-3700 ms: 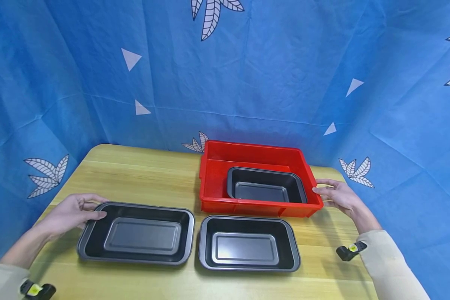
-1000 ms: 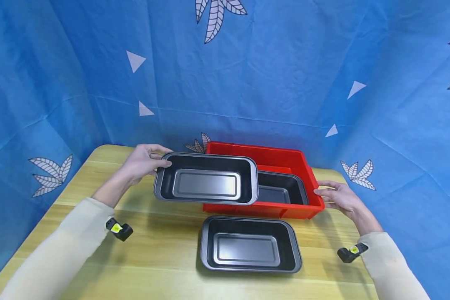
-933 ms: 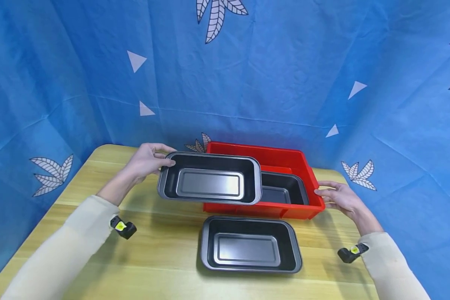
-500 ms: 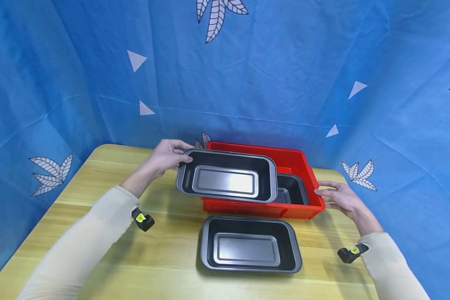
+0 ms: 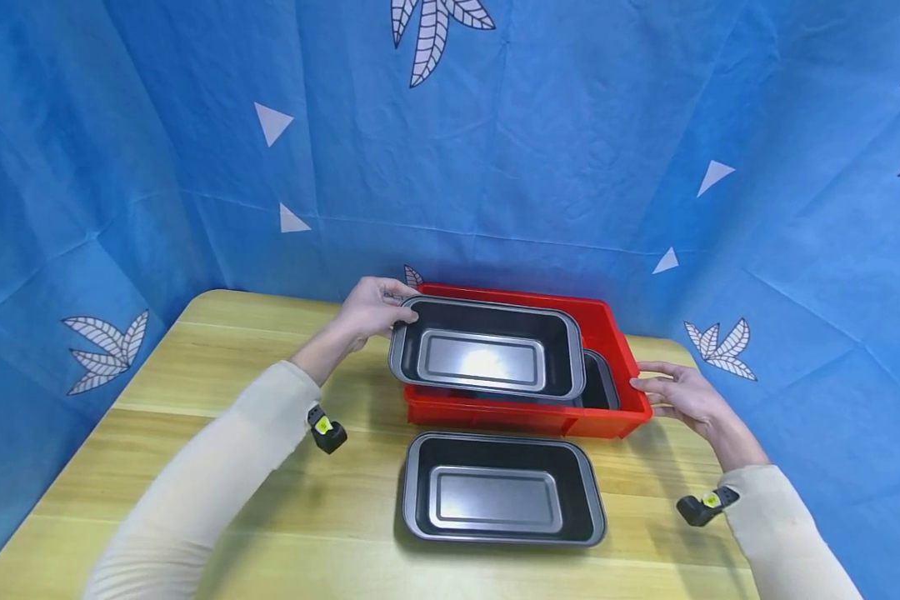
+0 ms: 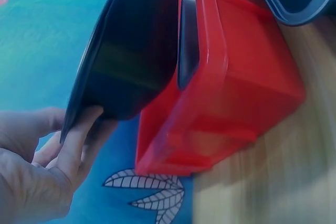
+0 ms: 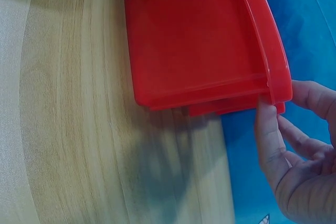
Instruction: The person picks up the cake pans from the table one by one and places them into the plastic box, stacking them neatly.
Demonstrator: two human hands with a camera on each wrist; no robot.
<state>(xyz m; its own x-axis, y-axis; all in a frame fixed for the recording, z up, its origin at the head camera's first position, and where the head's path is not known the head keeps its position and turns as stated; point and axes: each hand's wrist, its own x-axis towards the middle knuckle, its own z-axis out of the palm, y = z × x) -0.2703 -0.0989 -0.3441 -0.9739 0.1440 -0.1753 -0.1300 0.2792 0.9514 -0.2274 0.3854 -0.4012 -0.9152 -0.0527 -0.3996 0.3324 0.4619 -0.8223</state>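
The left hand (image 5: 371,310) holds a dark non-stick baking pan (image 5: 487,358) by its left short rim, thumb over the lip and fingers (image 6: 79,145) curled beneath; the pan hangs just above the red plastic bin (image 5: 603,325) at centre frame, over another pan (image 5: 603,385) already inside. The right hand (image 5: 678,396), its grip loose and nearly straight, touches the bin's right wall. The pan looks stiff, fairly light and slick, so its rolled rim is probably the surest hold.
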